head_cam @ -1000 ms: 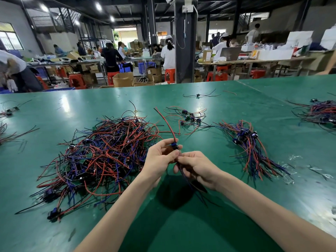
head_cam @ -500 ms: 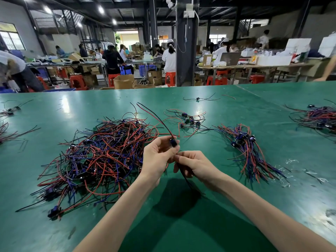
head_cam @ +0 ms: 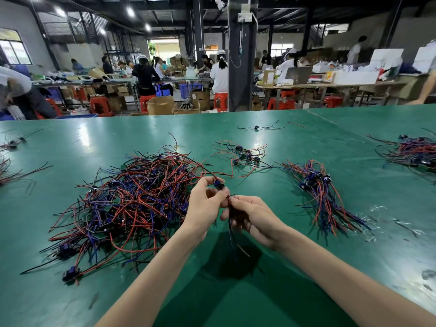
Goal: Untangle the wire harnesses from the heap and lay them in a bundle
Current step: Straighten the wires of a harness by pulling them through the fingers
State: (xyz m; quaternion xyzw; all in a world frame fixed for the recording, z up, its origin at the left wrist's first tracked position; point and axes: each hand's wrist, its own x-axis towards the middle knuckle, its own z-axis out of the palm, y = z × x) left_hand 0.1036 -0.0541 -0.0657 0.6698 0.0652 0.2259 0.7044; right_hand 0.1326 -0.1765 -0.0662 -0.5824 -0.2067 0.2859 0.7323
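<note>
A big tangled heap of red, blue and black wire harnesses (head_cam: 127, 208) lies on the green table (head_cam: 236, 303), left of my hands. My left hand (head_cam: 205, 206) pinches the dark blue connector of one wire harness (head_cam: 218, 184) between thumb and fingers. Its upper wires trail back over the heap. My right hand (head_cam: 250, 215) grips the same harness's lower wires, which hang below my fist. To the right lies an aligned bundle of harnesses (head_cam: 318, 192), connectors at its far end.
A small loose cluster of harnesses (head_cam: 243, 155) sits behind my hands, and one single harness (head_cam: 257, 127) lies farther back. More wire piles lie at the right edge (head_cam: 412, 149) and left edge (head_cam: 9, 168). Clear plastic scraps (head_cam: 377, 220) lie right of the bundle. Workers stand beyond the table.
The held harness's upper wires, standing up a second ago, have dropped flat toward the heap. Both hands stay together at the same spot, the left still pinching the connector.
</note>
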